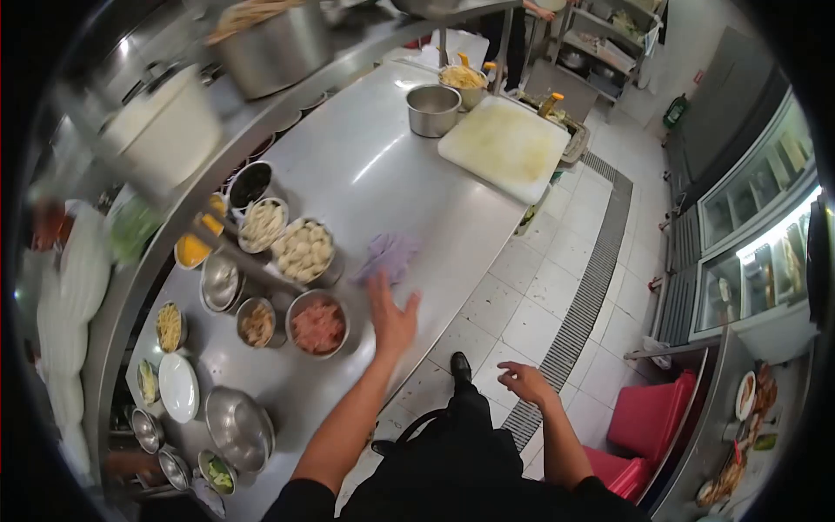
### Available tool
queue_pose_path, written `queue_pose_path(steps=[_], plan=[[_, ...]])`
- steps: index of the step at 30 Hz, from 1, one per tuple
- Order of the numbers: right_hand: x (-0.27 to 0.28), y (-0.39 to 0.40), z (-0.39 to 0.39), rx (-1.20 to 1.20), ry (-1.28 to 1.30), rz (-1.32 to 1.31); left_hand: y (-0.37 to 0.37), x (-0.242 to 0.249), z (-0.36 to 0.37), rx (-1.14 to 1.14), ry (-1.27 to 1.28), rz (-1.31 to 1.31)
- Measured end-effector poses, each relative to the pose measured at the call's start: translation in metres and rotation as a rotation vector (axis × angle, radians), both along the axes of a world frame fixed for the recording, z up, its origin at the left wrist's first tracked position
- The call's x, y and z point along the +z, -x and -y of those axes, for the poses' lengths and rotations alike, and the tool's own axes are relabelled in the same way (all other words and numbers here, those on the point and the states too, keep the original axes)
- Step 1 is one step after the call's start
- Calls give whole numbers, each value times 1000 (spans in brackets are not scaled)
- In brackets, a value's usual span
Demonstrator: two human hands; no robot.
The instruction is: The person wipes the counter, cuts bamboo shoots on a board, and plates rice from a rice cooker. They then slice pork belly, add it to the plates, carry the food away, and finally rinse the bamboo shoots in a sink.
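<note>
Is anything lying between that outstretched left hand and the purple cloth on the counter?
Nothing visible. The left hand hangs open just short of the purple cloth, with only bare steel counter between them; the bowl of minced meat sits off to one side.

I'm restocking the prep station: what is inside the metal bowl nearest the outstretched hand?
The metal bowl beside the left hand holds pinkish chopped food, likely minced meat. How deep it goes, and anything beneath the top layer, is hidden.

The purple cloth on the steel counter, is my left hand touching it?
Cannot tell. In the head view the left hand reaches open toward the purple cloth; its fingertips meet the cloth's blurred edge, hiding any contact or gap.
</note>
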State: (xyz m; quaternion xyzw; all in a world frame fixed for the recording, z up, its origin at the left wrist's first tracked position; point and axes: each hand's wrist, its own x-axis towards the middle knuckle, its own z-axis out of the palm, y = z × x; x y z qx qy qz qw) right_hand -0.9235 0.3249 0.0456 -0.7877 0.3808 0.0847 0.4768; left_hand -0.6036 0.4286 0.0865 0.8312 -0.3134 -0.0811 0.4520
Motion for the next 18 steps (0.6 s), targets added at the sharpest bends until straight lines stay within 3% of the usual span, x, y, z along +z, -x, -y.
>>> queue_pose_path(steps=[1, 3, 5, 7, 9, 10, 11, 12, 13, 14, 15, 16, 18], plan=[[-11, 14, 14, -50, -28, 8, -23, -23, 34, 101, -68, 59], [-23, 39, 46, -154, -64, -109, -63, -58, 103, 161, -593, 215], [-23, 61, 75, -234, -76, -131, -111, -83, 170, 115, -452, 452], [-37, 82, 96, -303, -87, -160, -152, -90, 257, 74, -304, 481], [-56, 88, 122, -305, -109, -209, -134, -112, 333, -78, -212, 587], [-56, 75, 134, -296, -106, -202, -92, -120, 356, -103, -113, 538], [-47, 47, 139, -725, -243, 90, -29, -100, 356, -13, -88, 715], [-33, 19, 144, -1141, -387, 396, 6, -73, 350, -375, -203, 173], [-14, -8, 159, -1402, -696, 586, 47, -97, 327, -632, 68, 331], [-23, -20, 177, -1378, -701, 581, 80, -105, 306, -1019, 147, 128], [-39, -32, 196, -1301, -815, 798, 116, -73, 269, -858, 168, 51], [-51, -41, 216, -1197, -945, 994, 130, -44, 241, -835, 206, 69], [-25, -77, 254, -881, -297, 613, 125, -8, 189, -780, 65, -28]])
